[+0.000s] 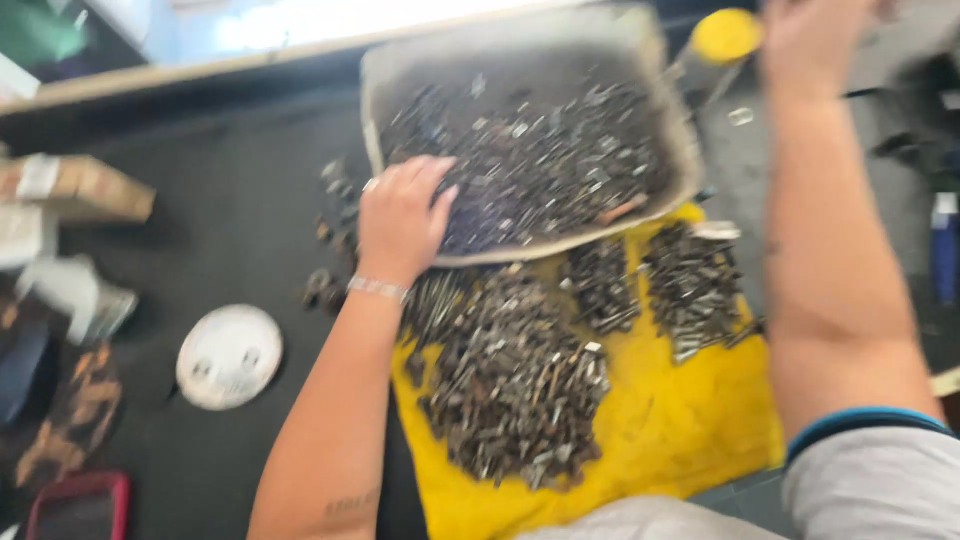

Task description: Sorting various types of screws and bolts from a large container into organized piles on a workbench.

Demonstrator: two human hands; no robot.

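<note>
Frame is motion-blurred. Cardboard box [80, 188], brown with a white label band, sits at the far left edge of the dark counter [240, 230]. Below it is a white package [75, 292], shape unclear. A round white lid [229, 356] lies flat near the left forearm. A red-edged flat object [80, 505] shows at bottom left. A blue bottle [945, 250] stands at the right edge.

Grey tray [640, 60], tilted and full of small metal parts [540, 160], overlaps the top of a yellow cloth [680, 420]. More sorted metal piles [515, 380] lie on the cloth.

Left hand [402, 215]: grip loosely curled, fingers resting on the tray's near-left rim and touching the parts; can't tell if it pinches anything. Right hand [815, 35]: raised at the top edge beside a yellow cap [727, 35], mostly cut off; grip state can't be told.
</note>
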